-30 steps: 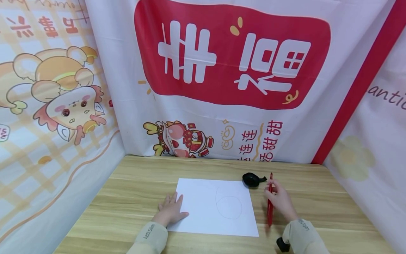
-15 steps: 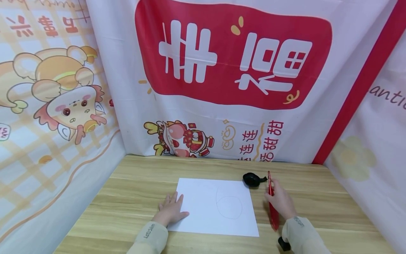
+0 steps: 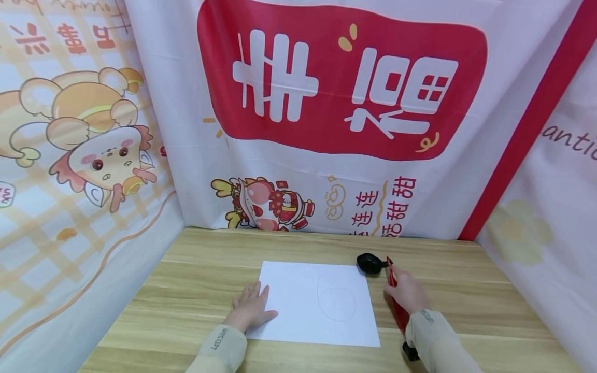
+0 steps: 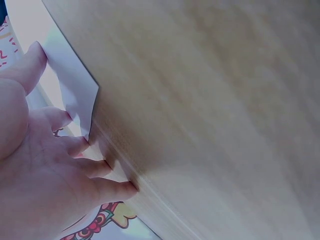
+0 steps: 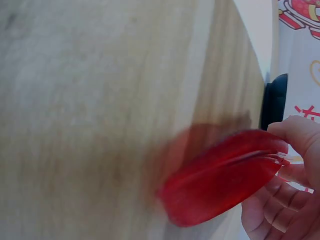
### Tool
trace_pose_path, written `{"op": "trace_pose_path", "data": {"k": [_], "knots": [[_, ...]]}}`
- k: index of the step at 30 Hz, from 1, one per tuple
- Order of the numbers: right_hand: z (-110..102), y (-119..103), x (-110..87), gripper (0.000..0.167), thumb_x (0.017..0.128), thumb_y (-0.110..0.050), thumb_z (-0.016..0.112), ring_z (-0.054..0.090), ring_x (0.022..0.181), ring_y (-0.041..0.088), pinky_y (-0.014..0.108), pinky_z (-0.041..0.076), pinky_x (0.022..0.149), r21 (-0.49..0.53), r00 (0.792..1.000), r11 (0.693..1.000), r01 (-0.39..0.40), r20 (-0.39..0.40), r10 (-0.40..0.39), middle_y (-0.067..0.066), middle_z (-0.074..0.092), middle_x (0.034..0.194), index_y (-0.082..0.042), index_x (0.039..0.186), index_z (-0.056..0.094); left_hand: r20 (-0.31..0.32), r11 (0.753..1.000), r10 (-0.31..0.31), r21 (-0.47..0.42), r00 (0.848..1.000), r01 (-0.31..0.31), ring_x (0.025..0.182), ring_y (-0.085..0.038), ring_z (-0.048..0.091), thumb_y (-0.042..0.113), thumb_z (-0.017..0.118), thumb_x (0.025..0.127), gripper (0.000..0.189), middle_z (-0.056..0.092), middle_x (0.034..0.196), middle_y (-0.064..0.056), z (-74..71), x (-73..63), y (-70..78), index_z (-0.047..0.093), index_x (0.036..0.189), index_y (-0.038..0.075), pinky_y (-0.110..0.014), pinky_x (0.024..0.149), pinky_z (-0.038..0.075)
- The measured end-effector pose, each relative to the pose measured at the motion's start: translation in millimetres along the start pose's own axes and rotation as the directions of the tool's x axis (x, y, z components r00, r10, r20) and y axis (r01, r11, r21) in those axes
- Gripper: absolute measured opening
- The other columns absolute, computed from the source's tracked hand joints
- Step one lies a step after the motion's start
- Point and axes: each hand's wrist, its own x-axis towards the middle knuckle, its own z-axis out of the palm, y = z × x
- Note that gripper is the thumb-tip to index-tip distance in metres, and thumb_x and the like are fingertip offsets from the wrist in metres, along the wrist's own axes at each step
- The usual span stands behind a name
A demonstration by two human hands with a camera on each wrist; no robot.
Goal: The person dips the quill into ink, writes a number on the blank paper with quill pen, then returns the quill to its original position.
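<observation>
My right hand (image 3: 407,291) pinches a long, translucent red thing (image 5: 220,180) by its narrow end; its wide, rounded end hangs out over the tabletop. In the head view the narrow tip overlaps the thin tail of a black, rounded thing (image 3: 369,264). That black thing sits at the far right corner of a white sheet of paper (image 3: 289,316). A thin pencil-like line (image 3: 338,304), a loop with a tail shaped like a 6, shows on the sheet's right half. My left hand (image 3: 253,311) rests with spread fingers on the paper's left edge, its thumb over the sheet.
The sheet lies on a wood-grain table (image 3: 196,264). A white cloth with a red print (image 3: 336,147) hangs at the table's back edge, and printed cloths line both sides. A small black block (image 3: 410,351) shows by the right sleeve.
My right hand has moved slightly left, and the red thing has tilted so its narrow tip points left toward the black thing's tail. The left hand and paper have not moved.
</observation>
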Motion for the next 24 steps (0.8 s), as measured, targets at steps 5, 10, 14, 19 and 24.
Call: {"op": "trace_pose_path", "data": {"k": [5,10,14,19,24], "knots": [[4.2,0.9,-0.6,0.058,0.077,-0.013,0.069,0.056,0.079,0.027,0.05,0.048,0.077,-0.034,0.996,0.996,0.083,-0.038,-0.085,0.024,0.06,0.101,0.01,0.126,0.048,0.002,1.0,-0.001,0.0,1.0,0.001,0.131,-0.051,0.006,0.039,0.06,0.086,0.071,0.016,0.147,-0.026,1.5,1.7,-2.2,0.035,0.14,0.0,-0.071,0.096,0.004],[8.1,3.5,3.2,0.058,0.077,-0.015,0.069,0.056,0.08,0.029,0.05,0.047,0.077,-0.045,0.995,0.995,0.091,-0.037,-0.093,0.023,0.06,0.098,0.01,0.125,0.049,0.001,1.0,-0.005,-0.004,1.0,0.005,0.131,-0.051,0.006,0.039,0.06,0.086,0.071,0.016,0.147,-0.026,1.2,1.7,-2.8,0.035,0.14,0.001,-0.071,0.096,0.003],[9.2,4.8,5.5,0.059,0.078,-0.016,0.069,0.056,0.081,0.029,0.05,0.047,0.077,-0.064,0.996,0.994,0.084,-0.033,-0.086,0.024,0.06,0.099,0.01,0.126,0.048,0.0,1.0,-0.004,-0.01,1.0,0.004,0.13,-0.052,0.006,0.039,0.06,0.086,0.071,0.016,0.147,-0.026,0.7,1.4,-1.6,0.035,0.14,0.0,-0.071,0.096,0.003],[9.2,4.0,6.0,0.058,0.078,-0.017,0.069,0.055,0.076,0.029,0.05,0.049,0.071,-0.104,0.997,0.992,0.075,-0.027,-0.078,0.022,0.059,0.096,0.008,0.127,0.048,0.0,1.0,-0.002,-0.014,1.0,0.002,0.13,-0.052,0.006,0.039,0.061,0.086,0.071,0.016,0.147,-0.026,-0.3,0.8,-0.9,0.035,0.14,0.0,-0.071,0.096,0.003],[11.8,2.4,6.6,0.059,0.079,-0.02,0.067,0.054,0.072,0.029,0.048,0.049,0.064,-0.152,0.998,0.987,0.055,-0.026,-0.06,0.022,0.057,0.093,0.007,0.128,0.048,0.003,1.0,-0.003,-0.022,1.0,0.003,0.131,-0.051,0.006,0.038,0.061,0.086,0.071,0.016,0.147,-0.026,0.3,1.3,-1.4,0.035,0.14,0.001,-0.071,0.097,0.002]]}}
